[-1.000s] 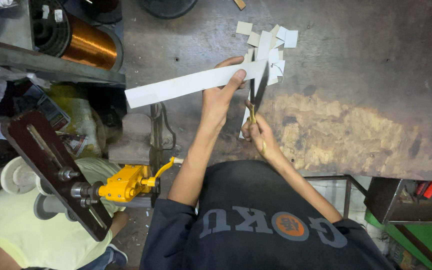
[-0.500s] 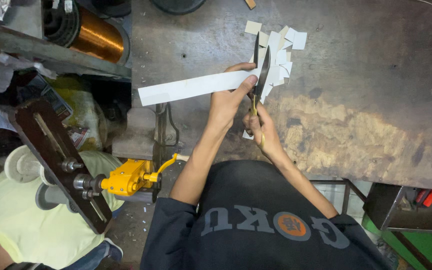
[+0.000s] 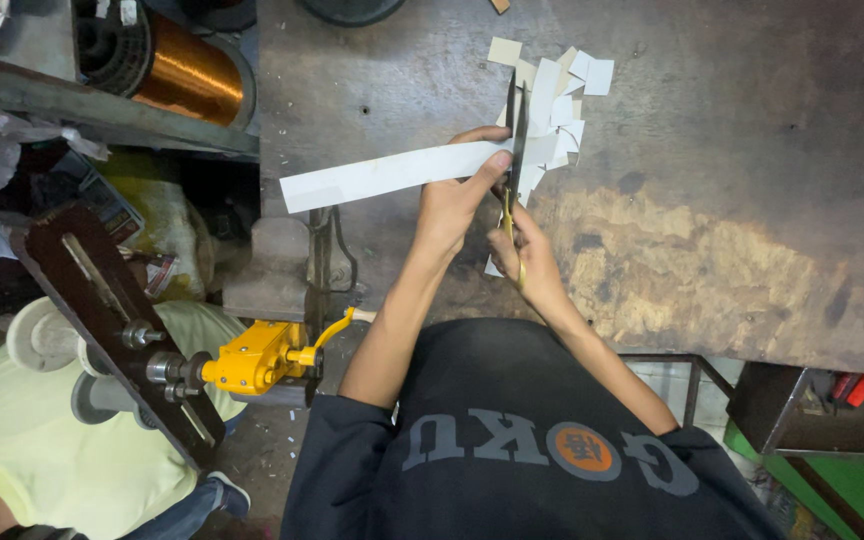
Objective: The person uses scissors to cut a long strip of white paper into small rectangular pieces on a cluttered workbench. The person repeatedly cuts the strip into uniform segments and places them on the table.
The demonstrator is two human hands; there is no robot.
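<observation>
Left hand [image 3: 449, 205] is gripping a long white paper strip [image 3: 392, 173], fingers clamped on its right end with the thumb pressing on top; the strip is running leftward, its free end overhanging the bench's left edge. Right hand [image 3: 530, 255] is holding scissors [image 3: 514, 130] by the yellow handles, fingers closed through them. Blades are pointing away from the person and crossing the strip just right of the left thumb; blades look nearly closed, though the angle makes this hard to confirm.

A heap of small white paper offcuts [image 3: 557, 95] is lying on the dark, worn metal bench [image 3: 752, 200] just beyond the blades, touching the strip's cut end, toward the far edge. One more scrap is showing beneath the right wrist.

Left of the bench: a copper wire spool [image 3: 187, 75] on a shelf, and a yellow hand-crank winder [image 3: 257, 358] below the near left corner. Another person in a pale yellow shirt [image 3: 42, 450] is sitting at lower left.
</observation>
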